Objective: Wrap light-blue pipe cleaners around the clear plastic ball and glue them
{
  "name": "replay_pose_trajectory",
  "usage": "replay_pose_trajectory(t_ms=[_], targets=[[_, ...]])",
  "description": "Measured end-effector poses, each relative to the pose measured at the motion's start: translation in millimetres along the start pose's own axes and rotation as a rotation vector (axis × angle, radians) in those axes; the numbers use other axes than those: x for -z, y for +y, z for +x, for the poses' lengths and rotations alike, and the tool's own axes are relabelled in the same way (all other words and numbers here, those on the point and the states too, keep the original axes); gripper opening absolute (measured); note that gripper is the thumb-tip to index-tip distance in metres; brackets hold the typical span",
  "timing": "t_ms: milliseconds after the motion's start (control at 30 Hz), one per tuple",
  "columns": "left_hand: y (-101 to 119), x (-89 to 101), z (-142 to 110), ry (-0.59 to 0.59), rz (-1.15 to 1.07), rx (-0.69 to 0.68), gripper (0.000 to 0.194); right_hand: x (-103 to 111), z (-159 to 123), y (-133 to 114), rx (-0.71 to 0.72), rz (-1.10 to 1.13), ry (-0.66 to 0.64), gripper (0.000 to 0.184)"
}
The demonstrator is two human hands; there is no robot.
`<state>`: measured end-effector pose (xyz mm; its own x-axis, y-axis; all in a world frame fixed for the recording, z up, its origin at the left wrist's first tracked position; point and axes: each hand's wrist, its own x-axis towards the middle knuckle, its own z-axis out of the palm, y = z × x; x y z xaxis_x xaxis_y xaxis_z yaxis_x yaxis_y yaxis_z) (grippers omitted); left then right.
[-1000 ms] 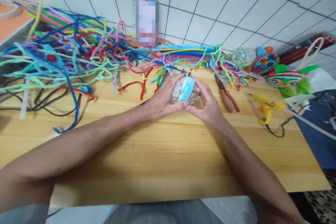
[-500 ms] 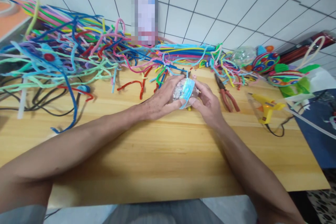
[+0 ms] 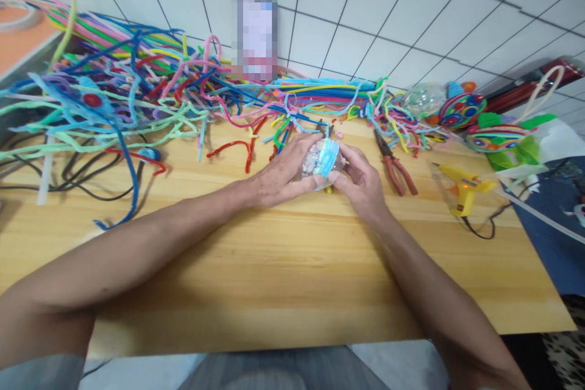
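Both hands meet over the middle of the wooden table. Between them sits a clear plastic ball with a band of light blue pipe cleaner wound round it. My left hand cups the ball from the left, fingers curled against it. My right hand grips it from the right, thumb and fingertips pressed on the blue band. The ball rests low, close to the tabletop.
A tangle of coloured pipe cleaners covers the back left. Red-handled pliers lie right of my hands, then a yellow glue gun with its cord. Finished striped balls and a clear ball sit at the back right.
The hands and ball shifted slightly toward the table's back; the fingers adjusted on the blue band. Nothing else moved.
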<state>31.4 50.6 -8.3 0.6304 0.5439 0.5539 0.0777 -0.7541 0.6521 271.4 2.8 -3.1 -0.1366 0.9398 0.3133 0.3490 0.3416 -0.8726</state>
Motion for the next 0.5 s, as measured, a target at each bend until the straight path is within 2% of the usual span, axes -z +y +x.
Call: replay_pose_trajectory(t_ms=[233,500], targets=[[-2.0,0.0,-0.3,-0.004,0.033,0.008,0.078,0.3,1.0,1.1,0.001,0.024,0.001,0.068],[-1.7,7.9,1.0,-0.089,0.018,0.022,0.081,0.1,2.5,-3.2,-0.050,0.055,0.000,0.071]])
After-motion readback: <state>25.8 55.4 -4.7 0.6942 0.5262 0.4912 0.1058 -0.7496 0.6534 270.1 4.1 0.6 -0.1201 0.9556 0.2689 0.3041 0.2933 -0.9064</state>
